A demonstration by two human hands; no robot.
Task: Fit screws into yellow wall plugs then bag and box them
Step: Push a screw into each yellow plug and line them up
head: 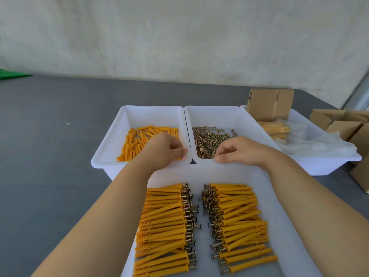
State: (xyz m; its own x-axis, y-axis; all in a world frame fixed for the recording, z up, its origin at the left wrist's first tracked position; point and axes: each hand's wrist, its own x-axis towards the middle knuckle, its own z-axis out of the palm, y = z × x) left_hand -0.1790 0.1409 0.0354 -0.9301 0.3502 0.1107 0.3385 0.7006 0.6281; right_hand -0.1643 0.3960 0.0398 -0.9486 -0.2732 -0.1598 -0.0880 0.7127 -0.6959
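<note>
Loose yellow wall plugs [139, 140] lie in the left white tray [103, 156]. Loose brass screws [207, 138] fill the middle white tray [211, 110]. My left hand [163, 148] hovers over the plug tray's near right corner, fingers curled with thumb and fingertip together; what they hold is hidden. My right hand [237, 150] reaches over the screw tray's near edge with fingers loosely curled down at the screws and the thumb apart. In the near white tray [201, 172], two rows of plugs fitted with screws [165, 222] lie with their heads facing the middle.
A third white tray [327, 162] at the right holds bagged plugs [275, 128], clear plastic bags [311, 144] and a small cardboard box [269, 104]. More flat cardboard boxes [347, 124] lie at the far right. The table top [50, 136] is dark grey.
</note>
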